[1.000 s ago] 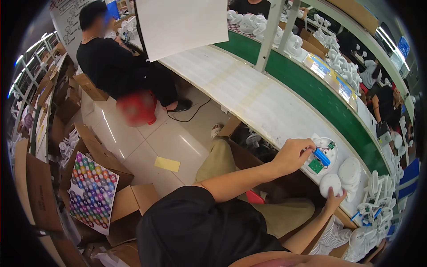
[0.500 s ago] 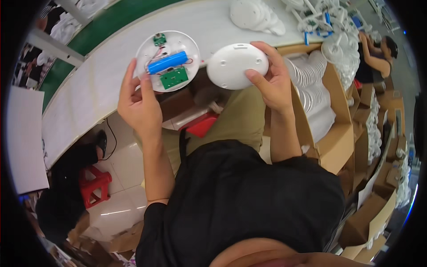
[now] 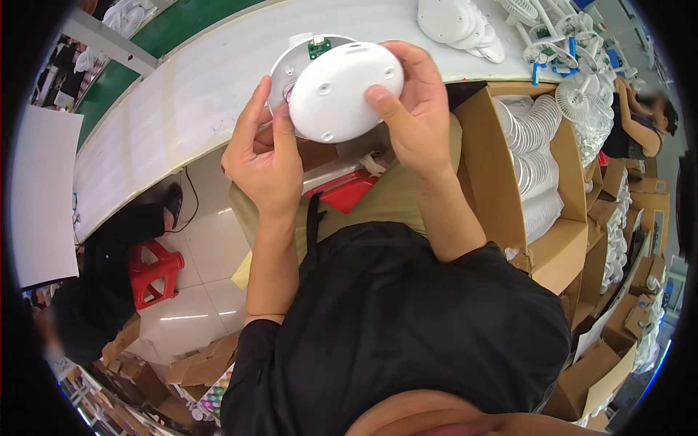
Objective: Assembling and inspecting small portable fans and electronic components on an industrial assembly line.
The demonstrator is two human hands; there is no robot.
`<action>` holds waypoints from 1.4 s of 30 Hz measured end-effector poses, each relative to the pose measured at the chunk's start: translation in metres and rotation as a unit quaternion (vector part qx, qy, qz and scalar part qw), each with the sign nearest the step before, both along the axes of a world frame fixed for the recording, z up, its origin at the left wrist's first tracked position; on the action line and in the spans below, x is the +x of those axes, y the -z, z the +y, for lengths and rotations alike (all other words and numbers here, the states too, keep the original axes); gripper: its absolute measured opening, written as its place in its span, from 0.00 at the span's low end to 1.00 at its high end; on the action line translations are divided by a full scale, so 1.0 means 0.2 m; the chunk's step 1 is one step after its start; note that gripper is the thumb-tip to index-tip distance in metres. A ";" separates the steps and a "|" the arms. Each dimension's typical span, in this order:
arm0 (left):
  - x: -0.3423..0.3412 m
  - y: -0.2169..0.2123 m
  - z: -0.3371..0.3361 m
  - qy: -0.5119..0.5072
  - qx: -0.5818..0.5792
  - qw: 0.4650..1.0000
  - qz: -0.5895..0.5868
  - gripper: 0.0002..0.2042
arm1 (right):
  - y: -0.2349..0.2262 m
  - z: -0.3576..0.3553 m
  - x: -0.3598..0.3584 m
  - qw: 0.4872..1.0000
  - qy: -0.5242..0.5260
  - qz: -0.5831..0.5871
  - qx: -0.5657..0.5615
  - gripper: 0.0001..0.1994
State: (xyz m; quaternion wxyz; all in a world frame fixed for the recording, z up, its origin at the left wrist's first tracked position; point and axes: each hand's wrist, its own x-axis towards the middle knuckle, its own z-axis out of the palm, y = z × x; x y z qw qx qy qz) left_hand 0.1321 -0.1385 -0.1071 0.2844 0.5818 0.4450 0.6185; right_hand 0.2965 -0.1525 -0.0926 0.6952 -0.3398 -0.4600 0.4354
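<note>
My left hand (image 3: 266, 156) grips a round white base shell (image 3: 279, 64) by its near-left edge. Inside its upper part a small green circuit board (image 3: 318, 48) shows; the rest of the inside is hidden. My right hand (image 3: 418, 109) pinches a white oval cover (image 3: 347, 91) at its right side, thumb on the outer face and fingers behind. The cover overlaps the front of the shell at a tilt, and I cannot tell whether the two touch. Several small holes and one slot mark the cover.
A white-topped table (image 3: 189, 94) curves across the front. White covers (image 3: 458, 25) are stacked at its far side, near fan parts with blue batteries (image 3: 572, 49). An open carton (image 3: 502, 174) of white ringed parts stands right. A red stool (image 3: 156, 270) and another person (image 3: 643, 120) are nearby.
My right hand has brought the cover left over the base shell. The blue battery and larger green board inside are now hidden behind it.
</note>
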 end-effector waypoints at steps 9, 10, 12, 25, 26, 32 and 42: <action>-0.06 -0.14 -0.06 0.029 0.015 0.999 -0.019 0.17 | -0.15 -0.01 -0.12 0.998 0.019 -0.036 -0.040 0.24; -0.06 -0.17 -0.13 0.039 0.009 0.999 -0.009 0.17 | -0.19 -0.08 -0.10 0.998 0.029 -0.049 -0.039 0.23; -0.04 -0.24 -0.26 0.048 0.005 0.999 0.004 0.18 | -0.27 -0.21 -0.09 0.997 0.037 -0.059 -0.036 0.23; -0.04 -0.44 -0.57 -0.004 0.020 0.998 0.065 0.23 | -0.52 -0.54 -0.13 0.985 0.083 -0.150 -0.017 0.26; -0.04 -0.45 -0.57 -0.014 0.038 0.997 0.066 0.23 | -0.53 -0.54 -0.12 0.983 0.081 -0.163 -0.002 0.26; -0.04 -0.54 -0.58 0.029 -0.011 0.999 0.009 0.22 | -0.55 -0.53 -0.11 0.987 0.040 -0.156 -0.025 0.25; -0.15 -0.51 -0.63 0.115 -0.163 0.979 0.036 0.23 | -0.68 -0.45 -0.03 0.938 -0.062 -0.340 -0.038 0.18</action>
